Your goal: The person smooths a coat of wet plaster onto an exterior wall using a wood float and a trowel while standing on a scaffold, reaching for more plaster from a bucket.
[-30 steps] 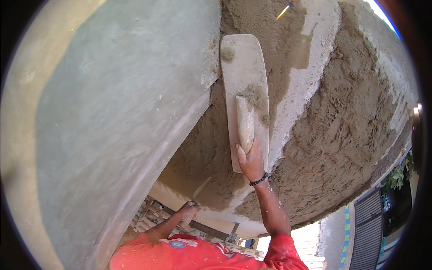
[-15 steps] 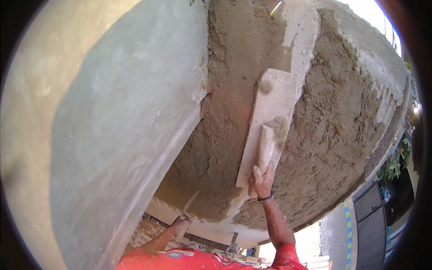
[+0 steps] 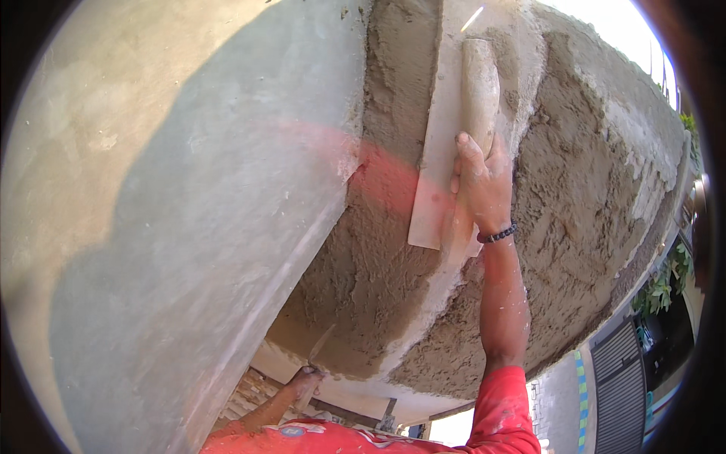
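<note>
My right hand is closed round the lower end of the thick rounded handle of a long, pale plastering float. The float lies against the wet grey-brown mortar, along a lighter smooth strip. Its upper end runs out at the top of the view. Low down on the left, my left hand is closed on a small trowel, its narrow blade pointing up near the mortar's lower edge. Mortar specks cover my right arm, which has a dark beaded bracelet.
A smooth, partly shaded plastered wall fills the left side and meets the mortar at an edge. Rough mortar spreads to the right. Beyond its curved rim are a dark slatted gate, green leaves and paving.
My right hand has pushed the float upward and slightly right along the strip, with my arm stretched further. My left hand and its trowel have barely moved.
</note>
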Demonstrator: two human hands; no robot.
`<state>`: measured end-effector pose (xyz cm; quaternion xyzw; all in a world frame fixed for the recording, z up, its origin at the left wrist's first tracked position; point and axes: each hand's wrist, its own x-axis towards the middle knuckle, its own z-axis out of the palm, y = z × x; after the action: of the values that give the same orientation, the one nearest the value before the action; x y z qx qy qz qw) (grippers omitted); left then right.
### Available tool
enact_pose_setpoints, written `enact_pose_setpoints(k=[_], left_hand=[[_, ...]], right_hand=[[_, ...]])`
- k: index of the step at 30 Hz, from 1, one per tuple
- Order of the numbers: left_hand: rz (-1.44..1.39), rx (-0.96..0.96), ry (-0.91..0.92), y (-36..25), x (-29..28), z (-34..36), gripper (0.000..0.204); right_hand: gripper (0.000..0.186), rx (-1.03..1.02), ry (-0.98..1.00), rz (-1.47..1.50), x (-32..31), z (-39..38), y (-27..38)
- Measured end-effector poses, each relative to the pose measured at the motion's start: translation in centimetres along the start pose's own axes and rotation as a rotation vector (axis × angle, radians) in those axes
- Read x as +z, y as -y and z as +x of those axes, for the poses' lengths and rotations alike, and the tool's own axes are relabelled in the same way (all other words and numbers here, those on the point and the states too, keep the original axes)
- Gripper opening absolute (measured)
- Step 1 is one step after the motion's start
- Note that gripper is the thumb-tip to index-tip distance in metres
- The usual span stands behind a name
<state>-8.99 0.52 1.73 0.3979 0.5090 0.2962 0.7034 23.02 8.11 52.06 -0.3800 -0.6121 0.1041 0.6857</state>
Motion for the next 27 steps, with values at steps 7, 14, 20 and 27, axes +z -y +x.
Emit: enact_pose_setpoints(k=[7, 14, 20, 27], left_hand=[[0.057, -0.008, -0.089, 1.5, 0.0, 0.8, 0.024], [0.040, -0.044, -0.028, 0.4, 0.1, 0.6, 0.024], [0.058, -0.006, -0.011, 0.4, 0.1, 0.7, 0.025], [0.103, -0.027, -0.019, 0.3, 0.1, 0.0, 0.021]], right_hand=[[0.038, 0.071, 0.165, -0.183, 0.3, -2.2, -0.3], [0.051, -0.048, 0.298, -0.473, -2.6, -7.7, -7.6], [0.049, -0.016, 0.392, -0.563, -3.9, -13.0, -11.0], [0.053, 0.144, 0.538, -0.733, -6.1, -19.5, -16.9]])
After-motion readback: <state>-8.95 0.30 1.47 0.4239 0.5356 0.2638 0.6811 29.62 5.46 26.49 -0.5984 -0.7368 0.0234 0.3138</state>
